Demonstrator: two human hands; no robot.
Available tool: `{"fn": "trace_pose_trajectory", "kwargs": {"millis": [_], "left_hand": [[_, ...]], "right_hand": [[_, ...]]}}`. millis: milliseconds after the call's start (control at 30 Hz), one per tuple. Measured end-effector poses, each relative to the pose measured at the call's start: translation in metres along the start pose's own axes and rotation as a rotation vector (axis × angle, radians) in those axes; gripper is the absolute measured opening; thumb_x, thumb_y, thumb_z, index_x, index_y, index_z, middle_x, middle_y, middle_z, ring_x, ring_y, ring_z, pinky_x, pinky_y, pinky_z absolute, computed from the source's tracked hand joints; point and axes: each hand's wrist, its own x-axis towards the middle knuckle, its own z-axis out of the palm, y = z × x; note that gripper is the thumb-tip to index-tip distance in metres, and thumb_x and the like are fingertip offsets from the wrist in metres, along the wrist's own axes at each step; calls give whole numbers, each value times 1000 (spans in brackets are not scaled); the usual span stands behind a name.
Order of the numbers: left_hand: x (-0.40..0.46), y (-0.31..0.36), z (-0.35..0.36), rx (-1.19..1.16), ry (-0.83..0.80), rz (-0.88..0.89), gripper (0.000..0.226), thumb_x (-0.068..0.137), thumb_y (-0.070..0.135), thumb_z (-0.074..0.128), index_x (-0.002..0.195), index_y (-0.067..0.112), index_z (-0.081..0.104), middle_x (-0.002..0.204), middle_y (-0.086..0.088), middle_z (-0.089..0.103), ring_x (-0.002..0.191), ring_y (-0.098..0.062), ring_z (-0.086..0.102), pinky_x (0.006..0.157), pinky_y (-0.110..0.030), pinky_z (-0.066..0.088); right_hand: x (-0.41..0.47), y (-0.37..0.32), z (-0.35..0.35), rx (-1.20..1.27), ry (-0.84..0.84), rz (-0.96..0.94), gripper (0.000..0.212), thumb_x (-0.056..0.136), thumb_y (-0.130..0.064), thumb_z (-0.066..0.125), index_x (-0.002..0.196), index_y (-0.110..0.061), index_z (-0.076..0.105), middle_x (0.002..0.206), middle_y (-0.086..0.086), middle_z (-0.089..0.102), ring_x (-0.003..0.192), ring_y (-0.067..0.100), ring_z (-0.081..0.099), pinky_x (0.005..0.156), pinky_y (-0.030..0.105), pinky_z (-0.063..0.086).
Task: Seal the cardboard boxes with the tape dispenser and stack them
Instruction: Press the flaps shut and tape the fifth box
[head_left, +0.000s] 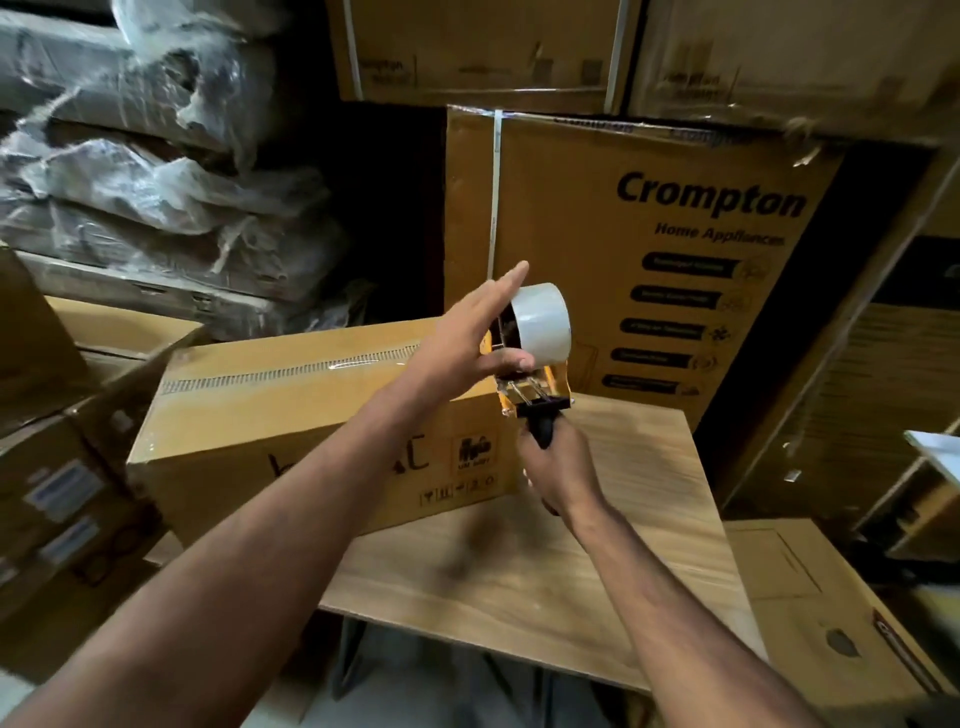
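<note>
box (291, 415): matt cardboard, glossy tape strip | table (545, 571): wood-grain | tape dispenser (540, 364): black plastic handle

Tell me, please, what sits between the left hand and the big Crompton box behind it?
In the head view, the tape roll on the tape dispenser sits between the left hand and the Crompton box.

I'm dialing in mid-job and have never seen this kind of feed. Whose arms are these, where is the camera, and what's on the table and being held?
There is no machine here: these are a person's two bare arms, filmed by a wide-angle camera worn on their head, looking down. The right hand grips the black handle of the tape dispenser. The left hand has straight fingers against the side of the white tape roll, its thumb by the roll's lower edge. A long cardboard box lies on the wooden table, a tape strip already along its top seam. Stacked Crompton boxes stand behind.
</note>
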Motion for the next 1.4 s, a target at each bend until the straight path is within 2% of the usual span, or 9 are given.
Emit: {"fn": "trace_pose_trajectory", "kwargs": {"millis": [133, 200, 267, 367, 467, 667, 800, 967, 1400], "left_hand": [[-11, 5, -15, -3, 49, 10, 104, 82, 61, 59, 159, 20, 2, 162, -7, 24, 137, -4, 25, 110, -16, 25], [-17, -7, -22, -83, 58, -79, 114, 79, 74, 51, 158, 15, -5, 166, -9, 5, 150, -13, 9, 121, -32, 16], [-23, -13, -24, -372, 153, -398, 122, 70, 93, 30, 157, 20, -13, 165, -7, -13, 153, -23, -7, 123, -43, 3], [-30, -24, -23, -1211, 343, -1017, 110, 80, 90, 18, 158, 14, 3, 162, -23, 14, 144, -45, 28, 117, -54, 26], [-39, -27, -24, -1607, 142, -1079, 100, 87, 79, 38, 146, -2, 37, 130, -25, 57, 112, -38, 61, 96, -43, 53], [-16, -31, -9, -1517, -77, -1035, 65, 84, 56, 68, 125, 7, 52, 94, -11, 64, 74, -18, 62, 66, -23, 55], [5, -45, 11, -1555, -72, -1068, 40, 93, 49, 60, 94, 10, 58, 78, -9, 62, 64, -18, 65, 57, -21, 55], [39, -55, 29, -1462, -81, -1134, 46, 99, 43, 51, 62, 16, 43, 55, -4, 55, 47, -12, 58, 45, -16, 49], [117, -103, 72, -466, -149, -963, 21, 104, 12, 41, 91, 12, 58, 77, -4, 59, 64, -8, 56, 57, -18, 45]], "right_hand": [[-11, -20, 10, 0, -47, 21, 6, 91, -21, 59, 87, -20, 63, 73, 2, 66, 65, 23, 61, 56, 34, 48], [-9, -29, 7, -49, -49, 2, 9, 91, -20, 60, 83, -17, 61, 69, 2, 62, 63, 23, 58, 56, 29, 44], [-8, -42, 1, -72, -45, -25, 11, 90, -18, 62, 81, -13, 61, 70, 3, 61, 62, 22, 57, 57, 29, 42], [-14, -59, 0, 127, -77, -7, 17, 93, -17, 60, 78, -12, 58, 64, 4, 55, 52, 18, 52, 50, 29, 43], [-20, -66, -7, 261, -136, 7, 17, 96, -18, 60, 81, -11, 59, 63, 3, 55, 50, 14, 52, 46, 27, 44], [-13, -50, -24, 298, -196, 24, 11, 95, -17, 61, 93, -5, 61, 67, 4, 56, 54, 15, 53, 49, 28, 45], [10, -40, -37, 352, -222, 18, 17, 96, -16, 61, 95, 1, 61, 66, 3, 56, 53, 16, 51, 48, 28, 42], [42, -36, -49, 296, -284, -50, 12, 97, -11, 59, 88, -4, 61, 64, 2, 56, 52, 17, 52, 46, 28, 42], [108, -1, -67, 149, -225, -7, 15, 93, -23, 65, 97, -8, 62, 76, 5, 68, 57, 18, 62, 52, 33, 52]]}}
